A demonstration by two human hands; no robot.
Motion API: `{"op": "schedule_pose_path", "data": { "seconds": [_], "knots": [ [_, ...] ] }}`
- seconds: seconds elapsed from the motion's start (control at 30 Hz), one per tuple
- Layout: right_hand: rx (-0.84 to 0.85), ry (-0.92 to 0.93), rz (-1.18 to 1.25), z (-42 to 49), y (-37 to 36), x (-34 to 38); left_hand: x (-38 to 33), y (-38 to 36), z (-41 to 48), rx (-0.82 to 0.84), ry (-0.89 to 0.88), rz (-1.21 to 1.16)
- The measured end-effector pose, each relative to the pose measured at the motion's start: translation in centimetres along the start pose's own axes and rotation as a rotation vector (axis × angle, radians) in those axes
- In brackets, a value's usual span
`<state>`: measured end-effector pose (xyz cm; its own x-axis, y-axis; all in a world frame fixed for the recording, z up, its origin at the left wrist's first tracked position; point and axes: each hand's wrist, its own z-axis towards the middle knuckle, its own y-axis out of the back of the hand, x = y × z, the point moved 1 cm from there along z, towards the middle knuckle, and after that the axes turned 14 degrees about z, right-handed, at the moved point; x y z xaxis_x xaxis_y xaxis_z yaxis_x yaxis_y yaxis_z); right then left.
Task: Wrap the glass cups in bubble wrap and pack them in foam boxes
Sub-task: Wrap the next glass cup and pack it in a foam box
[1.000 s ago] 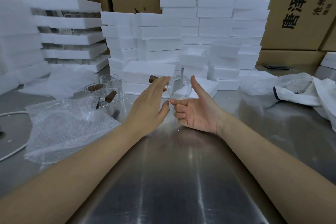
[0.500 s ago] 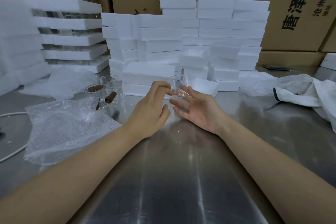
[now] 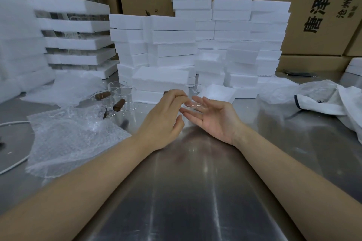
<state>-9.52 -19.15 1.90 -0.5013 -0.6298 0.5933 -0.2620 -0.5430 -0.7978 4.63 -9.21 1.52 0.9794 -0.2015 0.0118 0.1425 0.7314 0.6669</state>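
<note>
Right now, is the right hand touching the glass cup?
Touching. The head view shows the glass cup lying across the open fingers of the right hand.

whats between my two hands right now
A clear glass cup, in the head view: it rests on the open right hand while the left hand pinches it.

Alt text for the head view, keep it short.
Left hand pinches a clear cup against the open right hand over a steel table. Bubble wrap and more cups lie to its left; foam boxes are stacked behind.
</note>
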Motion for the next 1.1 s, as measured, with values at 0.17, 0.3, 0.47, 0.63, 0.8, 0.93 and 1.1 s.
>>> {"op": "schedule_pose_path", "data": {
  "seconds": [0.17, 0.3, 0.47, 0.63, 0.8, 0.93, 1.1],
  "knots": [
    [-0.009, 0.039, 0.058, 0.1, 0.2, 0.3, -0.3, 0.2, 0.0, 0.020, 0.014, 0.028],
    [0.009, 0.104, 0.051, -0.2, -0.1, 0.7, 0.0, -0.1, -0.1, 0.055, 0.061, 0.020],
    [-0.044, 0.230, -0.119, 0.0, -0.2, 0.3, 0.5, -0.4, -0.1, 0.096, 0.166, -0.061],
    [-0.112, 0.332, -0.222, 0.2, -0.3, -0.2, 0.9, -0.7, -0.2, 0.141, 0.192, -0.080],
    [-0.141, 0.330, -0.260, 0.0, -0.1, -0.2, 1.0, -0.8, -0.3, 0.197, 0.197, -0.093],
    [-0.143, 0.334, -0.261, 0.0, -0.2, -0.2, 1.1, -0.9, -0.4, 0.195, 0.194, -0.099],
    [-0.130, 0.345, -0.284, 0.1, -0.2, -0.3, 1.3, -1.0, -0.4, 0.163, 0.224, -0.152]
  ]
}}
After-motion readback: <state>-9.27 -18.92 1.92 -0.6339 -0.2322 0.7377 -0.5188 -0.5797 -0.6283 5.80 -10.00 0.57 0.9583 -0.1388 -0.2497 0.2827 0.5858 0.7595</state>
